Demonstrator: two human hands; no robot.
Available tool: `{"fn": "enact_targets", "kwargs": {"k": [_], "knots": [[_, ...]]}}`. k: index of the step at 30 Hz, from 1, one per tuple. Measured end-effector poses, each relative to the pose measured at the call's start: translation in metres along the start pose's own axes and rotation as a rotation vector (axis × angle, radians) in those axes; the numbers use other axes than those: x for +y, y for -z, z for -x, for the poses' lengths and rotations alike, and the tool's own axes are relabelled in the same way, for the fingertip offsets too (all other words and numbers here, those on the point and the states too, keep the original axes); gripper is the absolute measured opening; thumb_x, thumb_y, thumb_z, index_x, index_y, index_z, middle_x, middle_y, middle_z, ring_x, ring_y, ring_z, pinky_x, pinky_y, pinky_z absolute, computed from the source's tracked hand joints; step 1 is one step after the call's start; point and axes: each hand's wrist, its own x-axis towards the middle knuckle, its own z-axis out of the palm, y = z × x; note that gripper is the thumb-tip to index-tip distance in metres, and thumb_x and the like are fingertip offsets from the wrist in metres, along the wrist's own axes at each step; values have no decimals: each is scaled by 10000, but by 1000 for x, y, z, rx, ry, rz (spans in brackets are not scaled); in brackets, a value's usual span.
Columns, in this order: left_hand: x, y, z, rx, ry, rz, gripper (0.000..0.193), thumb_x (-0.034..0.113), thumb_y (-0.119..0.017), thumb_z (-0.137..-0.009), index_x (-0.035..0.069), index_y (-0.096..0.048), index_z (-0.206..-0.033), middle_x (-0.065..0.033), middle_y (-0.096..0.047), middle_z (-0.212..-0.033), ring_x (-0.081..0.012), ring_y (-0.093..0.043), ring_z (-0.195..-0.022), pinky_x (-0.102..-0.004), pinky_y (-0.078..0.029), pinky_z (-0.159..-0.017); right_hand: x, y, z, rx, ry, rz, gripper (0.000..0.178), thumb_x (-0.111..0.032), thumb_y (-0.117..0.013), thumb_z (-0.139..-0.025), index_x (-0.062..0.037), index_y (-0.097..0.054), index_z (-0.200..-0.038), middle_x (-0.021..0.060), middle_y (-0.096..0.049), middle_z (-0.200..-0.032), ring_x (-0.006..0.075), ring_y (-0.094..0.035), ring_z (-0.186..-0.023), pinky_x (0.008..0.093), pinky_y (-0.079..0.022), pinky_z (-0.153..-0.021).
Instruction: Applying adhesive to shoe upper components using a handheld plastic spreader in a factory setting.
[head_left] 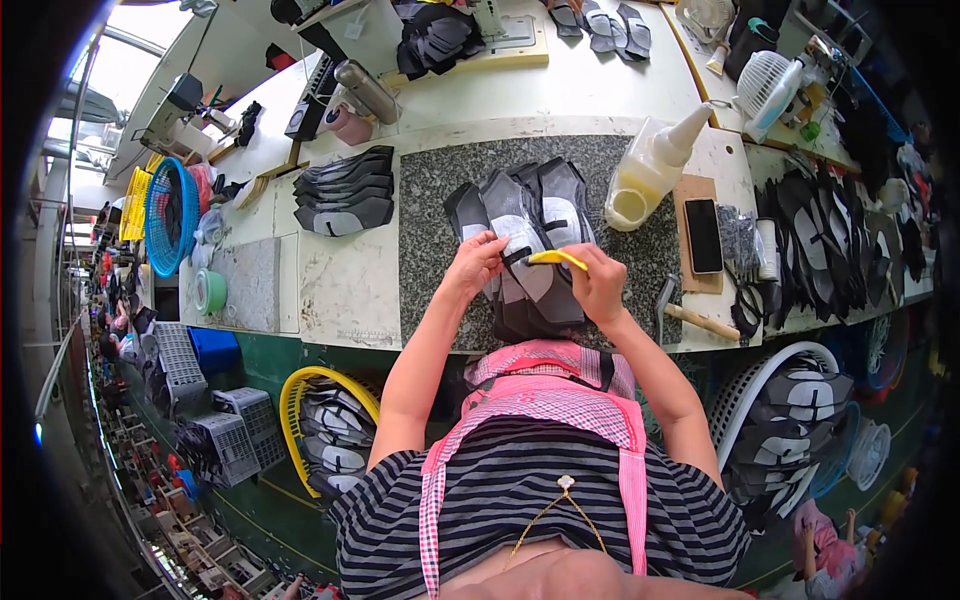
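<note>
On the head view, my only feed, I have the left hand point(476, 265) at the centre of the frame, its grip narrow, thumb and fingertips close together at the edge of a pile of black-and-grey pieces point(515, 225); I cannot tell whether they pinch one. Just right of it, I see the right hand point(601, 286) with its grip closed around a yellow tool point(558, 258), whose tip points left over the pile. The pile lies mid-frame on a dark speckled slab point(425, 200), set on the white table point(345, 285).

Up and to the right of the pile I have a translucent bottle point(655, 165) with a pale cone nozzle, tilted in the picture. Farther right lies a phone point(703, 236), with a wooden-handled hammer point(704, 322) below it and a white spool point(767, 250) beside it. A fanned stack of dark pieces point(345, 190) sits left of the slab. Near the bottom I make out a yellow basket point(290, 400) at left and a white basket point(726, 410) at right, both holding similar pieces.
</note>
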Motion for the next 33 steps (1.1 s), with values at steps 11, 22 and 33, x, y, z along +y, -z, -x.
{"fn": "enact_targets", "kwargs": {"k": [11,22,33], "knots": [[13,-14,14,-27,105,111,151,227,-670,-899,183,-534,-852,80,-582,-726,-52,-556,-640,-248,-458,-605,-16,4,-33,-194,222,43,185,-44,-579,-774,-106,-664,-926,35,-661,-859,244,-648,-635,346,-500,-543],[7,-14,21,-170,25,68,128,149,-670,-904,116,-555,-950,47,-591,-753,-45,-533,-615,-206,-454,-593,24,0,-60,-32,-188,10,90,-139,-622,-879,-72,-660,-927,96,-638,-822,310,-620,-643,380,-461,-554],[0,45,97,-96,-336,345,386,66,-602,-926,109,-491,-1293,-59,-677,-1033,-145,-667,-848,-289,-554,-699,14,-5,-40,-195,-319,97,201,-189,-642,-882,-8,-587,-814,160,-524,-630,295,-520,-527,388,-382,-510]]}}
